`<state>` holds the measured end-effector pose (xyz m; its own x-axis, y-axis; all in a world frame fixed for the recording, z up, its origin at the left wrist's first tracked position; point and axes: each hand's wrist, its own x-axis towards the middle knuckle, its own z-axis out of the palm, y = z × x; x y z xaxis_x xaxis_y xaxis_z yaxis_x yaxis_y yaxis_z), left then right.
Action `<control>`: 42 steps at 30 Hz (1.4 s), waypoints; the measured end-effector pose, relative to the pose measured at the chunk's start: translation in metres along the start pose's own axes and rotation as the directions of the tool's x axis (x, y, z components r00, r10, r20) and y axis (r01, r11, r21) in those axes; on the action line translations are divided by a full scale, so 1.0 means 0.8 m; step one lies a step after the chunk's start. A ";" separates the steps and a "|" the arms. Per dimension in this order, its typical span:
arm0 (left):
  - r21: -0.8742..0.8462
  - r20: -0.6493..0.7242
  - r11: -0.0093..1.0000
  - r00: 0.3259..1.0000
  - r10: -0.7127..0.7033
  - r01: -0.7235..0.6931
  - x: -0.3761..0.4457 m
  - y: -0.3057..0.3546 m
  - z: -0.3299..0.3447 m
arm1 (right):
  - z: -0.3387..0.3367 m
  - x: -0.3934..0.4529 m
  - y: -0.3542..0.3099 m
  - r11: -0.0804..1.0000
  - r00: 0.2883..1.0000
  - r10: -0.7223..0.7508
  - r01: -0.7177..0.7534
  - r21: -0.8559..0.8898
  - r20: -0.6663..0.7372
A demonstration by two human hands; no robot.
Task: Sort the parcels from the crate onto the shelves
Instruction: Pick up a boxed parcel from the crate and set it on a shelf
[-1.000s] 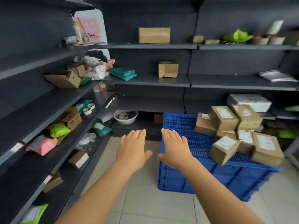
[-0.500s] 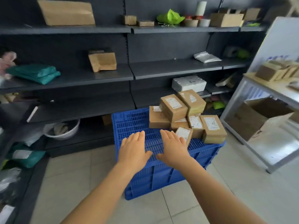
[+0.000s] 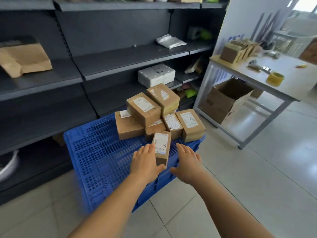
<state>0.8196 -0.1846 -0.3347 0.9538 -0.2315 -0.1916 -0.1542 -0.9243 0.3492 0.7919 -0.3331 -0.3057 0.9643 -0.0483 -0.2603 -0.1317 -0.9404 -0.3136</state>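
Head view is showing both hands reaching over a blue crate (image 3: 103,152) that is sitting on the tiled floor in front of dark shelves (image 3: 130,57). Brown labelled parcels (image 3: 154,110) are lying piled at the far right corner of the crate's slatted top. One small parcel (image 3: 162,148) is lying nearest the person, label up, between the two hands. The left hand (image 3: 145,162) is lying flat with its fingers straight and together, its inner edge resting against the small parcel's left side, and the thumb is appearing to touch the parcel's near end, though the overlap makes contact hard to confirm. The right hand (image 3: 187,160) is hovering just beside the parcel on its right, fingers straight and spread slightly, thumb pointing inward, holding nothing. A white wrapped package (image 3: 157,75) is sitting on a lower shelf behind the pile, and a flat silver bag (image 3: 170,41) is lying on the shelf above. A white table (image 3: 274,73) is standing to the right, carrying a roll of yellow tape (image 3: 275,79), with an open cardboard box (image 3: 223,100) beneath it.
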 end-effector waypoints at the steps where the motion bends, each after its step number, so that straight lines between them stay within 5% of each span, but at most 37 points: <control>1: -0.006 0.012 1.000 1.000 0.002 -0.002 0.010 0.004 0.005 | -0.001 0.006 0.008 1.000 1.000 0.014 -0.014 0.012 0.003; 11: -0.030 0.117 0.988 0.982 -0.147 0.152 0.108 0.027 0.060 | 0.011 0.117 0.078 0.998 0.993 0.021 -0.028 0.061 0.118; 26: -0.008 0.263 0.867 0.838 -0.478 0.498 0.239 0.021 0.160 | 0.065 0.349 0.141 0.995 0.971 -0.092 0.082 0.056 0.220; 34: -0.032 0.172 0.831 0.822 -0.543 0.556 0.243 0.008 0.176 | 0.101 0.415 0.135 0.999 0.977 -0.039 0.041 -0.005 0.211; 42: -0.099 0.102 0.701 0.708 -0.699 0.707 0.222 -0.029 0.170 | 0.121 0.435 0.128 0.991 0.989 0.043 -0.025 -0.132 0.140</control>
<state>0.9576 -0.2458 -0.5017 0.7564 0.4517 -0.4731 0.5915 -0.7812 0.1999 1.0921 -0.4140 -0.5168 0.9159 -0.0413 -0.3993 -0.1240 -0.9752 -0.1834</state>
